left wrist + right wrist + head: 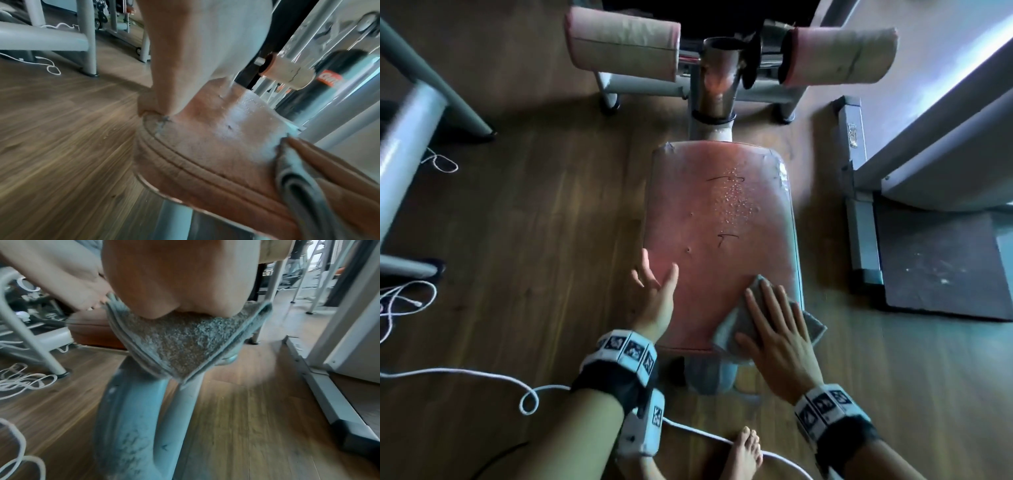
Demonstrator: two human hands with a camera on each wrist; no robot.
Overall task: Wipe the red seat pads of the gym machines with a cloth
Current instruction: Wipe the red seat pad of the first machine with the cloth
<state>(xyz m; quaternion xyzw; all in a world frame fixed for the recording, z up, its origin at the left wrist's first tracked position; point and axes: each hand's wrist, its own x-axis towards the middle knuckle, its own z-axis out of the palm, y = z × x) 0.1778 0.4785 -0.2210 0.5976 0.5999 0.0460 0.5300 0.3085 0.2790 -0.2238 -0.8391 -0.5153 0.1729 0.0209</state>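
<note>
The red seat pad [719, 240] lies lengthwise in the middle of the head view, with water droplets [736, 195] on its far right part. A folded grey cloth [729, 330] sits on the pad's near right corner and overhangs the edge. My right hand [774, 325] presses flat on it, fingers straight. My left hand [657, 281] rests open at the pad's near left edge. In the left wrist view the left hand [185, 65] touches the pad [216, 138], with the cloth [298, 178] at right. The right wrist view shows the cloth [180, 344] under my palm [174, 280].
Two pale roller pads [623, 44] [839, 56] flank a chrome post [719, 78] beyond the seat. Grey machine frames stand at left [407, 137] and right [859, 205], with a black mat [941, 267]. White cords [527, 394] lie on the wooden floor. A bare foot [746, 452] is near.
</note>
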